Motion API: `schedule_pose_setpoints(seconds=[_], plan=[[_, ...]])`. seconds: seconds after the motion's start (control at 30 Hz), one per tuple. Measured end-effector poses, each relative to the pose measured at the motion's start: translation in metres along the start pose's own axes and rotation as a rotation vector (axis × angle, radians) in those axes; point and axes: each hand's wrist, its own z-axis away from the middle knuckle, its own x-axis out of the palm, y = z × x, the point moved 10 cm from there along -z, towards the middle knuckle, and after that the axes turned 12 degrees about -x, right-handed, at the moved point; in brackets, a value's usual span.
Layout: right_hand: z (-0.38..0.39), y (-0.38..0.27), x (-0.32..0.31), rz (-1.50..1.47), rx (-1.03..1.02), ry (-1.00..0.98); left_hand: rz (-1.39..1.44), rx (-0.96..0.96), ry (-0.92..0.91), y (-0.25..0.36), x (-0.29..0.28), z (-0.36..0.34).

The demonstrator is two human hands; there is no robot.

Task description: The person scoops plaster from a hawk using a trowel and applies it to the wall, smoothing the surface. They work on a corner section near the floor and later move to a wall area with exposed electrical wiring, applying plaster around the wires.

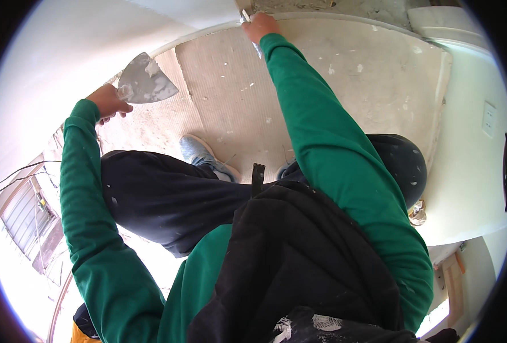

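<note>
My left hand (109,103) is closed around the handle end of a putty knife (154,86). Its wide, fan-shaped grey blade is smeared with white filler and points to the right, close to the white wall (76,46). Farther off, my right arm reaches out to the foot of that wall. There my right hand (263,26) is closed on a narrow, pale scraper-like tool (245,16). Its tip shows beyond the fingers and a thin bluish-white part shows below them; the rest is hidden by the hand.
Ribbed cardboard sheeting (230,114) with white specks covers the floor between the walls. A light-blue shoe (199,150) stands on it under my bent knees. On the right wall is a socket plate (489,119). Dark cables (19,174) hang near a bright opening at left.
</note>
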Motion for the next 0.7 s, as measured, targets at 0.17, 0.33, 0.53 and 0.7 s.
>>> schedule_pose_setpoints(seconds=[0.17, 0.33, 0.53, 0.7], plan=[[0.000, -0.003, -0.002, 0.042, -0.054, -0.004, 0.020, 0.037, 0.006, 0.005, -0.001, 0.004], [0.014, 0.019, -0.011, 0.001, 0.074, 0.101, 0.012, 0.058, -0.003, 0.007, 0.000, 0.005], [0.016, 0.024, 0.001, 0.049, 0.097, 0.106, 0.007, 0.057, 0.014, 0.006, -0.001, 0.006], [0.012, 0.033, 0.009, -0.006, 0.168, 0.089, 0.039, 0.046, -0.024, 0.003, 0.001, -0.001]])
